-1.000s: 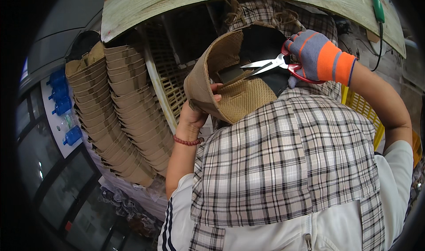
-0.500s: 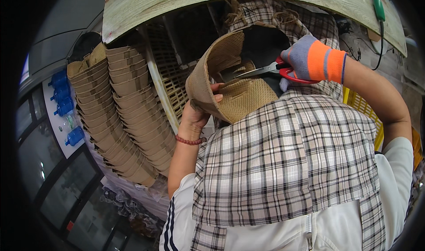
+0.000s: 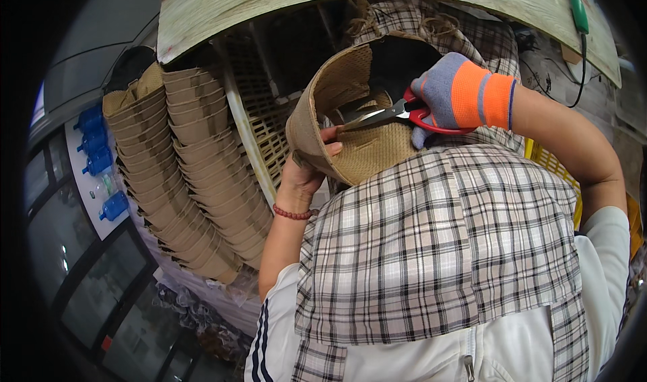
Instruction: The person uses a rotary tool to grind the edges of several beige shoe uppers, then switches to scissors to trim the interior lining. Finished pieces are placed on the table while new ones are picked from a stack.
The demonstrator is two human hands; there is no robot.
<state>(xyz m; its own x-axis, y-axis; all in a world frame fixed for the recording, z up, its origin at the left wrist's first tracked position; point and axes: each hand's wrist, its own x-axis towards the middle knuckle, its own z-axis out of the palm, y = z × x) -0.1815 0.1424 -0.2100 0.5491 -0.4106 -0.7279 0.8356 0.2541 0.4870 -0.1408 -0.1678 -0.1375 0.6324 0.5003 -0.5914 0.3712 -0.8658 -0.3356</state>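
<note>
A tan woven-textured basket (image 3: 385, 146), open at the top and dark inside on its far side, lies tilted on my lap. My bare left hand (image 3: 307, 171), with a red bead bracelet on its wrist, grips the near left wall, fingertips inside and the rest outside. My right hand (image 3: 446, 93), in a grey and orange glove, is closed round the red handles of a pair of scissors (image 3: 384, 118). The blades reach into the basket, their tips close to my left fingertips. Whether they touch material there, I cannot tell.
Tall nested stacks of similar tan baskets (image 3: 202, 146) stand at the left. Beside them is a pale slatted plastic crate (image 3: 249, 132). A wood-patterned table (image 3: 269, 8) spans the far side, with a green-handled corded tool (image 3: 576, 8) at its right. Blue water bottles (image 3: 98, 159) lie far left.
My right hand and the scissors have moved left and slightly down, bringing the blade tips nearer my left fingers. The basket and left hand have barely shifted.
</note>
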